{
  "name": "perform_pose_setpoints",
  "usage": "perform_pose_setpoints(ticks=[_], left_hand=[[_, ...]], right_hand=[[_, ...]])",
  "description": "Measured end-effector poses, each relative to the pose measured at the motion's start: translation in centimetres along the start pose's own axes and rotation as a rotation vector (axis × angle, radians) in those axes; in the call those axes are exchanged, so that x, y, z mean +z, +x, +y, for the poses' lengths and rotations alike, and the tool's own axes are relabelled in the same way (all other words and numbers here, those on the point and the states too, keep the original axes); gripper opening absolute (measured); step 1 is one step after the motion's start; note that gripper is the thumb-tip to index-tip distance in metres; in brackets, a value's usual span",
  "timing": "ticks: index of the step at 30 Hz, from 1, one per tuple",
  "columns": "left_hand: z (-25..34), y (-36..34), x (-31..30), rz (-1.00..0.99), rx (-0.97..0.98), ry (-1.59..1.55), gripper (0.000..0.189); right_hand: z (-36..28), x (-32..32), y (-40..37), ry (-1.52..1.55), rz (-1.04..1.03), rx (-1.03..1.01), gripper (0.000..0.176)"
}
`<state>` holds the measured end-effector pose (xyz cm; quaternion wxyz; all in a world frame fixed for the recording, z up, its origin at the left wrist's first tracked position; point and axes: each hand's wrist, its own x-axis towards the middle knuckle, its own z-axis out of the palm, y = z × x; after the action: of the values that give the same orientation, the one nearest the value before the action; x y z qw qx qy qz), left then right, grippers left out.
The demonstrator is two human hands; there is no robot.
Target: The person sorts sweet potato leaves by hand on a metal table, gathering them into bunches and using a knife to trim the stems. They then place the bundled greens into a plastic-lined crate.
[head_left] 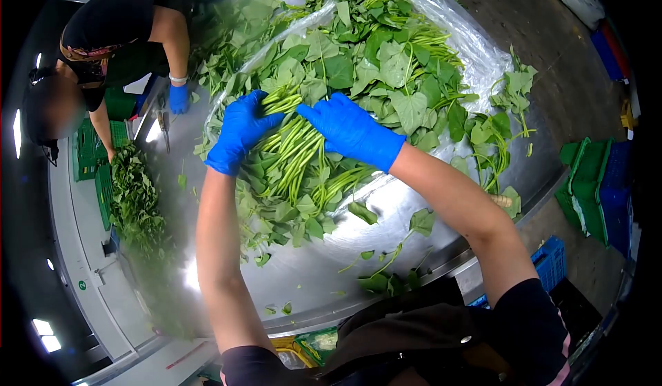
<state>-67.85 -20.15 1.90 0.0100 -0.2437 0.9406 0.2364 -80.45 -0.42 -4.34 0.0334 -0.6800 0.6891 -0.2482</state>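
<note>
My left hand, in a blue glove, has its fingers wrapped round a bundle of green stems at the middle of the table. Close to its right, my right hand, also gloved in blue, lies at the stems' edge with its thumb side toward the bundle; what its curled fingers hold, if anything, is hidden. Loose stems fan out below both hands. Broad green leaves pile up behind them, partly on clear plastic.
A co-worker leans over the left side, holding a leafy bunch near green crates. Scissors lie on the metal table. Stacked green crates stand at the right, beyond the table's edge.
</note>
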Motion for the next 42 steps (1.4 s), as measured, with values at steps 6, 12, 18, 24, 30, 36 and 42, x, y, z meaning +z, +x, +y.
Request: perform_pose_setpoints(ticks=[6, 12, 18, 24, 30, 36, 42], left_hand=[[-0.8, -2.0, 0.0, -0.008, 0.123, -0.214, 0.099], [2.9, -5.0, 1.3, 0.067, 0.131, 0.133, 0.136], [0.8, -5.1, 1.6, 0.008, 0.153, 0.127, 0.126], [1.4, -5.4, 2.6, 0.132, 0.151, 0.175, 0.112], [-0.1, -6.5, 2.6, 0.248, 0.101, -0.399, 0.097], [-0.5, -7.5, 2.2, 0.313, 0.133, -0.655, 0.095], [-2.4, -7.7, 2.2, 0.338, 0.137, -0.790, 0.092]], right_hand=[[-1.2, 0.7, 0.9, -0.089, 0.183, 0.059, 0.031], [-2.0, 0.3, 2.3, 0.031, 0.129, 0.190, 0.029], [-2.3, -0.2, 0.6, 0.384, 0.158, 0.222, 0.059], [-3.2, 0.0, -0.2, 0.602, 0.332, 0.263, 0.063], [-6.2, -0.4, -4.5, 0.367, 0.493, 0.175, 0.056], [-7.5, 2.1, -6.5, 0.269, 0.272, -0.034, 0.042], [-8.0, 3.3, -2.7, 0.374, 0.103, 0.132, 0.031]])
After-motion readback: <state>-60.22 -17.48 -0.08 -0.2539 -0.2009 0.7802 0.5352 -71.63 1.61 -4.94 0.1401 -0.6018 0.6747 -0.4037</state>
